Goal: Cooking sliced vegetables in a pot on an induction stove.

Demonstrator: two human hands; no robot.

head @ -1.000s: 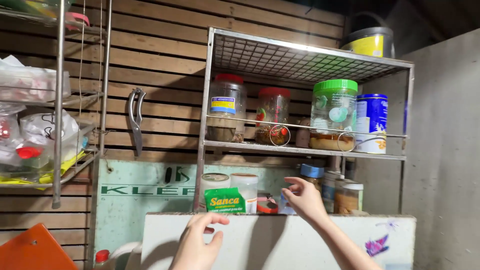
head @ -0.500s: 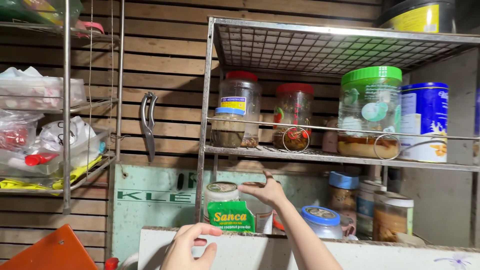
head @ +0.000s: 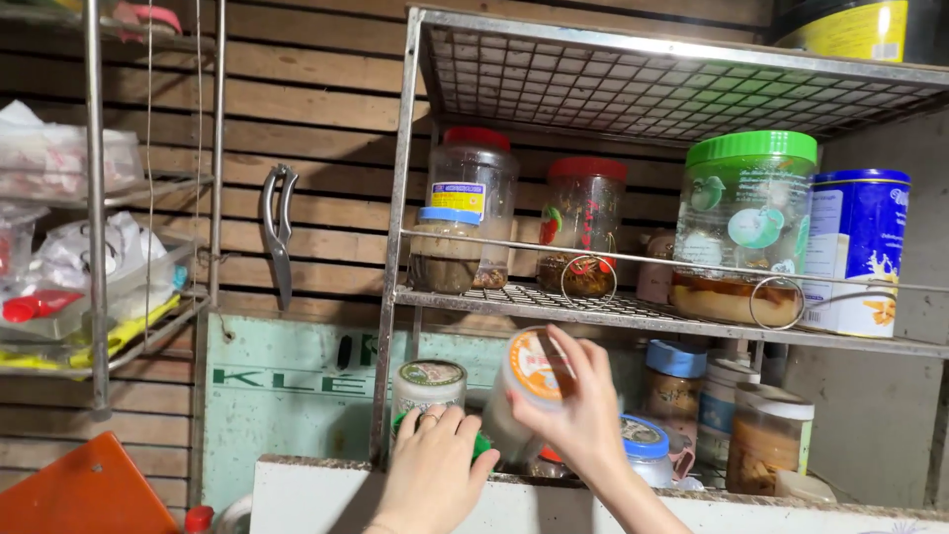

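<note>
Head view: my right hand (head: 583,420) grips a white jar (head: 529,391), tilted so its orange-printed lid faces me, on the lower shelf level of the wire rack (head: 633,316). My left hand (head: 433,475) closes over a green box (head: 479,445) just beside it, below a patterned-lid jar (head: 428,388). Right of the hands stand blue-lidded jars (head: 647,445). On the shelf above sit red-lidded jars (head: 583,237), a green-lidded jar (head: 746,227) and a blue tin (head: 855,252). Shears (head: 279,232) hang on the slatted wall.

My right grip tilts a pale jar (head: 529,391) with an orange lid toward me. My left grip covers a green packet (head: 477,445) on the lower shelf.
</note>
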